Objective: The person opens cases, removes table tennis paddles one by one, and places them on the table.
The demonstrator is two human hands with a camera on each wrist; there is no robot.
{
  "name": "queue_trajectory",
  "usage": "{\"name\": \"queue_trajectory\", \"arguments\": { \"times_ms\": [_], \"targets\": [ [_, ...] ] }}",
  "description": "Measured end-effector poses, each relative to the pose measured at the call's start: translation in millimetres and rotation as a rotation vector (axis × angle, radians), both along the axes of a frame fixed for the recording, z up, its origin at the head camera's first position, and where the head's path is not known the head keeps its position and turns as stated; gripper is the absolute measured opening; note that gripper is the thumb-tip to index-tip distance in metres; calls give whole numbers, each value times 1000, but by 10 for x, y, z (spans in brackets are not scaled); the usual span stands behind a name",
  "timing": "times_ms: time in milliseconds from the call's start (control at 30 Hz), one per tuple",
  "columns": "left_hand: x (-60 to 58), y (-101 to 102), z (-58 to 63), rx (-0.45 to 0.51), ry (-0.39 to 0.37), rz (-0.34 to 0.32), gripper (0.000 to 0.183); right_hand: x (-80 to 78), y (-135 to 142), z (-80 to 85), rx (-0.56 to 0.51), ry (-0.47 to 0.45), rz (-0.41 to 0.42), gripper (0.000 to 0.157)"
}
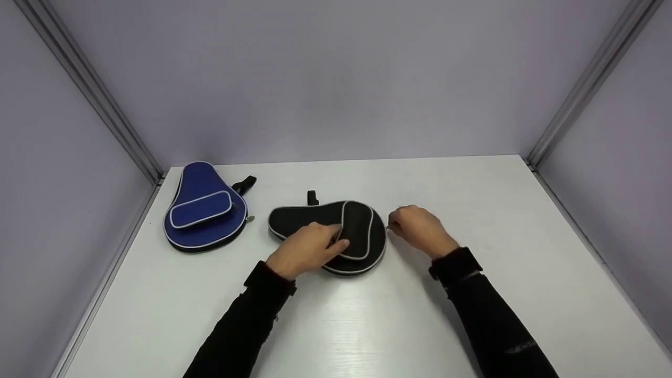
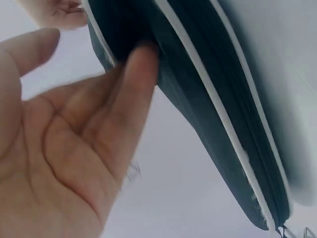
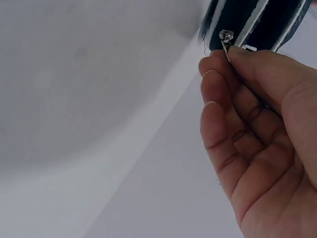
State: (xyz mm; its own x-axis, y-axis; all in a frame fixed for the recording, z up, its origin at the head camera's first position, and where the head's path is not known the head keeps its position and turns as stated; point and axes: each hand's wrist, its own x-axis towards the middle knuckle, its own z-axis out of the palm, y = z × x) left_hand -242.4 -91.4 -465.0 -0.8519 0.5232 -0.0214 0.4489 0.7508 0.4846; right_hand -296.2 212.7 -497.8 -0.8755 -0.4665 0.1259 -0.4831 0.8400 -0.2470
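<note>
Two cases: the black case [image 1: 328,212] lay flat on the tabletop [image 1: 462,184] near the middle of the head frame; the blue case [image 1: 200,184] lay at the left of the frame, well apart from it.
Left hand: you had your left hand [image 1: 307,249] over the lower left part of the black case, near the front pocket [image 1: 358,228]. Its grip was apart, the thumb standing away from the fingers, and a slightly blurred fingertip touched the dark fabric in the left wrist view.
Right hand: you had your right hand [image 1: 420,231] just beside the round end of the black case, right of centre in the head frame. Its grip was clamped on the zipper pull [image 3: 226,49], pinched between thumb and forefinger at the top of the right wrist view.
Black case: its narrow end pointed to the left of the frame, white piping edged it, and a short black loop [image 1: 313,198] stuck out at its upper edge.
Blue case: its narrow end pointed to the top of the frame, with a black strap [image 1: 244,185] at its right.
Sleeves: you wore dark sleeves [image 1: 233,325], which entered from the bottom of the frame.
Walls: pale panels [image 1: 336,79] stood behind and beside the tabletop.
</note>
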Motion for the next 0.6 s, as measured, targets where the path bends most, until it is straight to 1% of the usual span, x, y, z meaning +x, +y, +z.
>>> {"name": "queue_trajectory", "arguments": {
  "times_ms": [67,133,200,267,333,400,467,600],
  "targets": [
    [-1,-10,-6,-3,0,-52,57,-14,67,16,0,-27,-17,5],
    [-19,-49,-17,-28,27,-101,57,-27,119,23,-4,-48,-22,6],
    [-53,-116,-29,-70,60,-131,58,-36,155,26,-11,-65,-21,7],
    [-98,-197,-43,-121,98,-145,61,-43,178,20,-18,-79,-19,8],
    [-146,-286,-61,-170,118,-145,67,-43,190,16,-17,-89,-20,8],
    [-188,-367,-80,-206,119,-134,76,-37,196,14,-10,-97,-24,7],
    [-217,-439,-108,-232,108,-116,84,-32,197,12,3,-101,-27,7],
    [-246,-532,-165,-243,69,-81,96,-29,196,18,27,-104,-25,8]
  ]
}}
